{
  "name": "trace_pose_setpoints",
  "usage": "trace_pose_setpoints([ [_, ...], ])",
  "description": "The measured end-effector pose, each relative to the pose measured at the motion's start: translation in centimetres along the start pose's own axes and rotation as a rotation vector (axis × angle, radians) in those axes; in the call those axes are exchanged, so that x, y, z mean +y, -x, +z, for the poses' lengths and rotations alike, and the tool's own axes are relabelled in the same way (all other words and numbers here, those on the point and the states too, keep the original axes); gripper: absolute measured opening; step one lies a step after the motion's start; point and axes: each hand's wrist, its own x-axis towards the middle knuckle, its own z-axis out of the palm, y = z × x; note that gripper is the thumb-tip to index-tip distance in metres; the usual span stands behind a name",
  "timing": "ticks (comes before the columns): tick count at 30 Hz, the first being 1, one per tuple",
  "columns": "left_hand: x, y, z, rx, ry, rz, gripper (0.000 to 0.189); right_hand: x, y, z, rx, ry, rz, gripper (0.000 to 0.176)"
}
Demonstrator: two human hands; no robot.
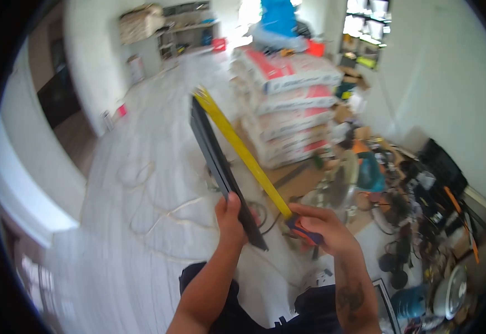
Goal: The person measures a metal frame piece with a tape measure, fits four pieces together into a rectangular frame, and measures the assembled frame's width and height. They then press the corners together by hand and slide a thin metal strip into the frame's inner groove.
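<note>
Dark strip [223,173]: long, straight, grooved; left hand [230,220] clasps it near its lower end
Tape measure [304,229]: blue-orange case clasped by right hand [332,231]; flat yellow blade [244,152] slanting beside strip

Left hand [230,224] gripping dark strip [219,165], right hand [333,231] holding extended tape measure [248,158], stacked bags [295,106] beyond

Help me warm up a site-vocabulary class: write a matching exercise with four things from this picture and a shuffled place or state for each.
Things
1. dark grooved bar
2. filled sacks
3. tape measure
4. plastic container

Places and states
A. in the right hand, drawn out
B. blue, at the picture's lower right
C. in the left hand
D. stacked, white with red

Pairs: 1-C, 2-D, 3-A, 4-B
</note>
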Motion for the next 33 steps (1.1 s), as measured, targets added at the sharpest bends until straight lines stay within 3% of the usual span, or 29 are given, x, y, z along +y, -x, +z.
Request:
trace_pose_setpoints([
  [2, 1.0, -1.4, -1.8, 0.072, 0.168, 0.07, 0.053, 2.2, 0.0, -0.1, -0.015, -0.045, 0.102, 0.048],
  [4, 2.7, -2.1, -2.1, 0.145, 0.314, 0.074, 0.052, 3.1, -0.5, -0.9, -0.061, 0.224, 0.035, 0.046],
  [5, 3.4, -2.4, -2.6, 0.187, 0.388, 0.051, 0.05, 3.5, -0.6, -1.3, -0.045, 0.152, 0.049, 0.046],
  [6, 3.4, -2.4, -3.1, 0.177, 0.326, 0.007, 0.05, 3.8, -0.6, -1.6, -0.036, 0.224, 0.048, 0.045],
  [8, 3.4, -2.8, -3.5, 0.221, 0.315, 0.107, 0.051, 4.5, -0.6, -2.5, 0.005, 0.234, 0.043, 0.043],
  [9, 3.3, -3.0, -4.4, 0.081, 0.251, 0.141, 0.055, 4.7, -0.5, -2.9, -0.01, 0.305, -0.023, 0.043],
  [10, 3.3, -3.3, -3.3, 0.065, 0.216, 0.109, 0.055, 5.1, -0.6, -3.3, -0.029, 0.387, -0.084, 0.042],
  [12, 3.2, -3.4, -0.9, 0.578, 0.115, 0.247, 0.06, 5.4, -0.8, -3.5, -0.029, 0.369, -0.099, 0.044],
  [14, 3.6, -3.0, -3.5, 0.469, 0.051, 0.222, 0.06, 5.1, -0.8, -2.9, -0.049, 0.427, -0.088, 0.041],
  [16, 3.9, -3.3, -4.8, 0.204, 0.031, 0.216, 0.065, 5.1, -0.9, -2.5, -0.045, 0.419, -0.058, 0.041],
  [20, 3.5, -3.3, -4.2, 0.164, 0.072, 0.253, 0.064, 4.9, -1.1, -2.4, -0.054, 0.42, 0.01, 0.042],
  [22, 3.4, -3.3, -3.6, 0.235, 0.092, 0.276, 0.065, 5.2, -1.2, -2.4, -0.069, 0.43, 0.003, 0.042],
  [33, 3.7, -3.2, -3.7, 0.217, 0.129, 0.286, 0.066, 5.7, -1.7, -2.1, -0.092, 0.5, -0.033, 0.043],
])
